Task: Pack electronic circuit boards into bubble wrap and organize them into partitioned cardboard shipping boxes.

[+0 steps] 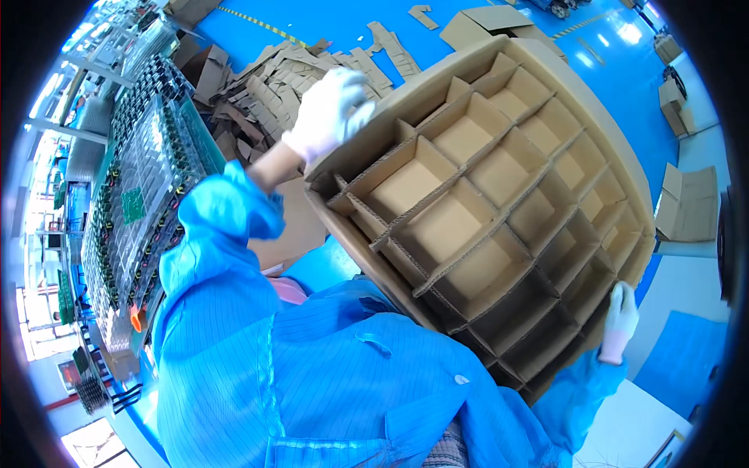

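A large open cardboard box [577, 86] hangs tilted in front of my body, its inside facing me. A crisscross cardboard divider [460, 175] splits it into several square cells, and no goods show in the cells I can see into. My left hand [331, 109], in a white glove, is curled at the box's far-left rim. At the right side, my right hand [620, 316], also white-gloved, grips the edge near the lower right corner; some of its fingers are hidden. Blue sleeves cover both my arms.
To the left stand stacked clear trays [144, 187] with dark and green parts. Flattened cardboard scraps [273, 82] lie heaped on the blue floor [624, 93] beyond the box. More cartons [484, 23] stand at the back, and an open carton [686, 203] is at the right.
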`<state>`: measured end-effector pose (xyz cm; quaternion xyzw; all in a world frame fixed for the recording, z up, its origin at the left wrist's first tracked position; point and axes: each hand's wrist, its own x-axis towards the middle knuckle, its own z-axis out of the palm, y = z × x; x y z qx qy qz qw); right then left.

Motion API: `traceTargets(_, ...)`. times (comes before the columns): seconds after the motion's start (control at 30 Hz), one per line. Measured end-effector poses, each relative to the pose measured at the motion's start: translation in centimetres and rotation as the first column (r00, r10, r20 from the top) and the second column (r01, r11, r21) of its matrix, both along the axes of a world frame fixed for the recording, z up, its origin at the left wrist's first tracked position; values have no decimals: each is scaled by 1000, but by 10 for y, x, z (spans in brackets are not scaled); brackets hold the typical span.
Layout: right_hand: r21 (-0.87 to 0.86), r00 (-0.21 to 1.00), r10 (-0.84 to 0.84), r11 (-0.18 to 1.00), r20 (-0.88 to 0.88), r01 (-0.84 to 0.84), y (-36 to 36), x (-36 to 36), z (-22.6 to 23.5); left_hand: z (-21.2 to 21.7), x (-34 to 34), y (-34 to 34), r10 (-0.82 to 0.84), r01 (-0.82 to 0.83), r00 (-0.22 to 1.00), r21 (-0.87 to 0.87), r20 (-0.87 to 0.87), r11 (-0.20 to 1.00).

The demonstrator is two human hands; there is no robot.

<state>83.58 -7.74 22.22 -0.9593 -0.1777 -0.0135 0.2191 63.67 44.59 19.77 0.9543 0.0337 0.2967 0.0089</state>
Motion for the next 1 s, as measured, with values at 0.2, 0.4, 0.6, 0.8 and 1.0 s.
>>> traceTargets(0.2, 12, 987, 160, 987, -5, -160, 59, -92, -12, -5, -25, -89, -443, 424, 893, -182, -81, 887)
traceTargets(0.4, -58, 992, 126, 991, 27, -125, 72, -109, -14, -53, -20, -123, -595, 541, 779, -268, -196, 797)
traceTargets(0.6, -26, 917, 282, 953, -282, -301, 142, -165, 22, -60, -23, -103, -612, 472, 759, -460, -222, 752)
traceTargets(0.8, -431, 860, 195, 800, -471, -417, 220, -179, -6, -30, -21, -108, -528, 146, 647, -590, -550, 794)
traceTargets(1.0, -394, 824, 143, 824, -549, -406, 212, -187, -41, -8, -35, -110, -505, -3, 496, -583, -706, 813)
